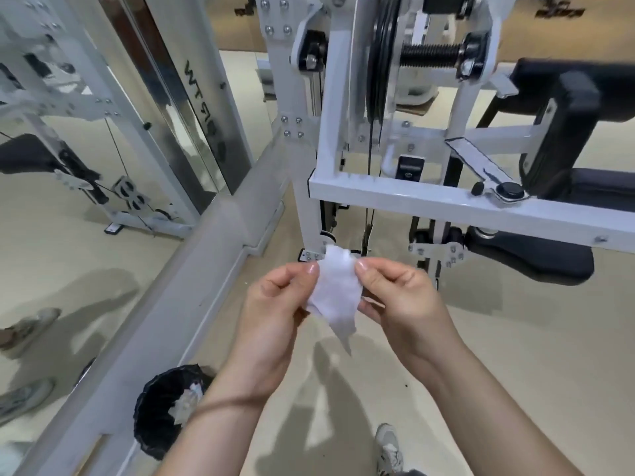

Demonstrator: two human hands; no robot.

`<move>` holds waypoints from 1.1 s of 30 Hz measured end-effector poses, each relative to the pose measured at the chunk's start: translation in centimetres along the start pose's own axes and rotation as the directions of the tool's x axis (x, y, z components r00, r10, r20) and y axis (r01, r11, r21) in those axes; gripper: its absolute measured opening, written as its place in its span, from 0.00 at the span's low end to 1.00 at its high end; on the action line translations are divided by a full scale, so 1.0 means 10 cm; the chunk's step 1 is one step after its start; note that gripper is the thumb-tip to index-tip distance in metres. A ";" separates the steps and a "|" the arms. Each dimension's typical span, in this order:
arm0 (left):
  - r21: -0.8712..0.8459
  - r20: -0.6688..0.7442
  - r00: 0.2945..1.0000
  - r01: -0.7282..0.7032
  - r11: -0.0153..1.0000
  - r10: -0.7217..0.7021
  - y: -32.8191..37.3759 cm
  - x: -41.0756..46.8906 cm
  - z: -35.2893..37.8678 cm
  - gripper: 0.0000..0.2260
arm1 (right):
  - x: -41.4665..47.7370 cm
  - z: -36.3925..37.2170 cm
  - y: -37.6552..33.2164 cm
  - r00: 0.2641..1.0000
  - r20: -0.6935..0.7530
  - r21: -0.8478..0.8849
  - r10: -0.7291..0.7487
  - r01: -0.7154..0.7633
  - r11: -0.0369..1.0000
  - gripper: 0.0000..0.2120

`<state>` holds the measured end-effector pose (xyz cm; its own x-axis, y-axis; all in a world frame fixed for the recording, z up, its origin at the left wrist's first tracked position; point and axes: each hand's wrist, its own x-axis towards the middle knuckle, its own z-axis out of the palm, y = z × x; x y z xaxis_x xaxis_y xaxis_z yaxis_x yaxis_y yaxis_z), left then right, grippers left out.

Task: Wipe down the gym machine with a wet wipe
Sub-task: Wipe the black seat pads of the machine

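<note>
One wet wipe (335, 293), white, thin and crumpled, hangs between two grips: left hand (275, 304) and right hand (402, 297) each pinch an upper edge. Beyond it stands one gym machine (446, 204), made of white square-section metal tubing with black pads. One round black-lined bin (161, 417) sits on the floor (515, 355), lower left.

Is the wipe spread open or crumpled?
Partly spread: left hand and right hand pinch the wipe by its upper edges; bottom hangs bunched.
</note>
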<state>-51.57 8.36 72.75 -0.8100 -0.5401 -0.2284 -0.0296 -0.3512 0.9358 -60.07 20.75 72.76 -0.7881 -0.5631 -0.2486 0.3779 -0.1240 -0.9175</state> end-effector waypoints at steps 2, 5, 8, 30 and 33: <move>-0.199 -0.012 0.999 0.037 0.979 -0.040 -0.01 0.13 0.20 0.11 | 0.18 -0.20 -0.15 0.997 -0.063 0.061 0.053 -0.050 0.997 0.11; -0.340 -0.102 0.992 0.039 0.940 -0.078 -0.04 0.29 0.44 0.09 | 0.45 -0.49 -0.31 0.987 -0.119 0.177 0.110 -0.088 0.980 0.09; -0.113 -0.276 0.961 -0.010 0.994 -0.021 -0.11 0.38 0.63 0.09 | 0.62 -0.65 -0.35 0.980 -0.136 0.257 0.142 -0.104 0.961 0.11; 0.542 -0.099 0.993 -0.001 0.841 0.065 -0.70 0.13 0.29 0.07 | 0.46 -0.88 -0.50 0.930 0.287 -0.444 0.232 -0.086 0.892 0.11; 0.278 0.181 0.983 -0.067 0.958 0.016 -0.41 0.06 0.57 0.17 | 0.23 -0.93 -0.51 0.865 0.417 -0.470 0.280 -0.059 0.881 0.08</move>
<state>-55.27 13.80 70.35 -0.9029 -0.3987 -0.1607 -0.1368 -0.0880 0.9867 -68.30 27.64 73.97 -0.3728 -0.8624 -0.3425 0.1507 0.3080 -0.9394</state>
